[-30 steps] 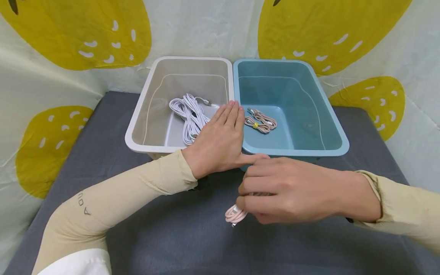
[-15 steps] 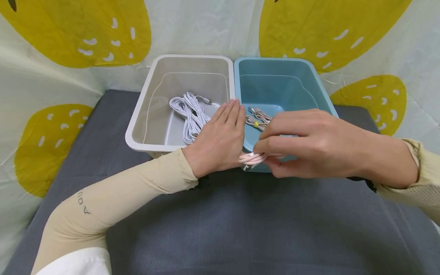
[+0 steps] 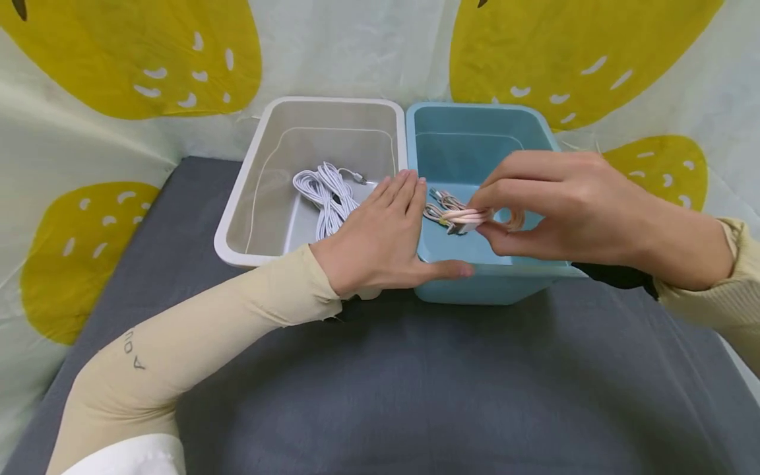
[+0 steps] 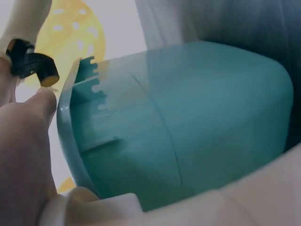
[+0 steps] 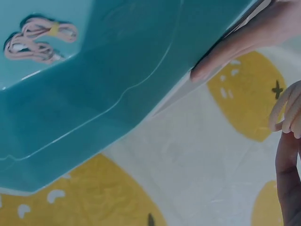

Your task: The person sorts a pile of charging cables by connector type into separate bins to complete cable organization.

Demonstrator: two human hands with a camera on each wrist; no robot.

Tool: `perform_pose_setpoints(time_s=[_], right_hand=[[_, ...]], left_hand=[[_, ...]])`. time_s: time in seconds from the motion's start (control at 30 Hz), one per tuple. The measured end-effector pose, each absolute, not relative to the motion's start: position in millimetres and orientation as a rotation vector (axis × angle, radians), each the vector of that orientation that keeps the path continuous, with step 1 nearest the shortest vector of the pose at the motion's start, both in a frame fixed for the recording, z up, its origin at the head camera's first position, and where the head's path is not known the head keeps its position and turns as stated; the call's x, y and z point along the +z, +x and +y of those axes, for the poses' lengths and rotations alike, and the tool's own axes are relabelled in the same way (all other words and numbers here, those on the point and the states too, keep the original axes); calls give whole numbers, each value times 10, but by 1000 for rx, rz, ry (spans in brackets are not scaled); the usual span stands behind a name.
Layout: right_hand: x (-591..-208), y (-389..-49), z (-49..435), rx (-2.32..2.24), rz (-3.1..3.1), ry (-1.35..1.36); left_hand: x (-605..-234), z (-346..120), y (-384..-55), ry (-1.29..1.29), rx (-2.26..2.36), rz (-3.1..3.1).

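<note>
My right hand pinches a coiled pale pink USB cable between thumb and fingers, over the blue bin. In the right wrist view loops of the held cable show at the right edge. Two pinkish-brown cable bundles lie on that bin's floor, one with a yellow tie; the held coil partly covers them in the head view. My left hand rests with straight fingers along the adjoining rims, thumb out over the blue bin's front edge. Coiled white cables lie in the beige bin, partly behind this hand.
Both bins stand side by side at the back of a table with a dark grey cloth. Behind them hangs a white curtain with big yellow fruit prints. The blue bin's outer wall fills much of the left wrist view.
My right hand has carried the pink cable up and forward, from in front of the bins to over the blue bin. The left hand has stayed on the rims.
</note>
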State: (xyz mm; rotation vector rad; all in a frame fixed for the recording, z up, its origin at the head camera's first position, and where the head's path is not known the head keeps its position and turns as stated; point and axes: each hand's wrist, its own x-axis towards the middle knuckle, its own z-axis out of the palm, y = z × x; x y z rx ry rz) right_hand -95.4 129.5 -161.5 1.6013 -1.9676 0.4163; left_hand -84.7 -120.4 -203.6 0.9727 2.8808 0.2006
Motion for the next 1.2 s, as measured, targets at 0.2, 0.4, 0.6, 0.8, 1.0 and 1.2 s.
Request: perform_pose_setpoints(time_s=[0.2, 0.4, 0.6, 0.8, 1.0, 1.2], right_hand=[[-1464, -959, 1306, 370, -2052, 1541], [-1385, -999, 1376, 265, -2187, 1488], [-1466, -1142, 1471, 252, -2273, 1415], [-1583, -1281, 1511, 258, -2402, 1323], [-1664, -1406, 1471, 210, -2521, 1287], [-1701, -1487, 1436, 174, -2618, 1273]], left_hand=[[-2021, -1163, -909, 934, 233, 2851], [-2028, -1150, -921, 909, 250, 2829], [-2035, -1148, -927, 903, 244, 2822], [-2029, -1148, -931, 913, 238, 2833], [-2035, -1155, -935, 914, 216, 2846], [-2025, -1151, -923, 909, 200, 2844]])
